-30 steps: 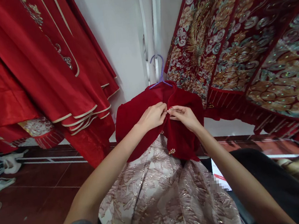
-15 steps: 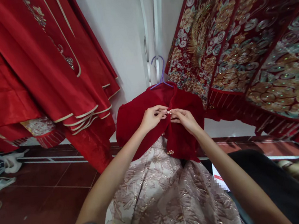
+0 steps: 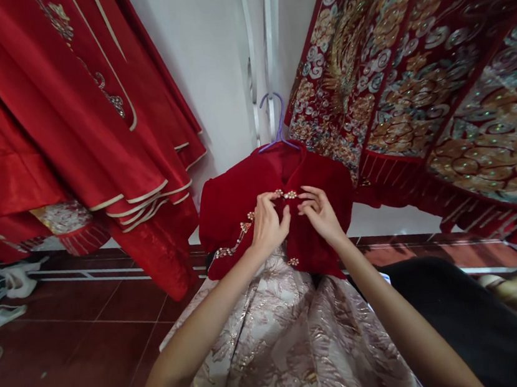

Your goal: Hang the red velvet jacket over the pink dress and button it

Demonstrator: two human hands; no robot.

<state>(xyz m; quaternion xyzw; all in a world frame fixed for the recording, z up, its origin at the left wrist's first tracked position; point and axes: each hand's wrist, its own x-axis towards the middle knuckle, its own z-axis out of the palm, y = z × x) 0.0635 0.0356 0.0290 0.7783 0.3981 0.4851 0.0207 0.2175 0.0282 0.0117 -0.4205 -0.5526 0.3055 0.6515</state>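
A dark red velvet jacket (image 3: 226, 200) hangs on a purple hanger (image 3: 279, 119). At the top of its front, a gold flower-shaped clasp (image 3: 290, 195) with pearl-like beads spans the opening. My left hand (image 3: 268, 224) is just left of and below this clasp, its thumb apart from the bent fingers. On the other side, my right hand (image 3: 321, 214) rests by the right front panel, fingers loosely spread and nothing gripped. Lower down sits another gold flower fastener (image 3: 293, 262). Beaded trim (image 3: 234, 246) runs along the left front panel, partly behind my left hand.
Below the jacket spreads a pale brocade skirt (image 3: 277, 348) with gold patterning. Red satin garments (image 3: 139, 139) hang at left, an embroidered red garment (image 3: 396, 88) at right. A black rounded object (image 3: 444, 321) is at lower right; cables and a power strip (image 3: 3, 318) lie on the floor.
Both hands have let go of the clasp and moved slightly apart. My left hand has turned and dropped a little, and the left panel's beaded trim has come into view.
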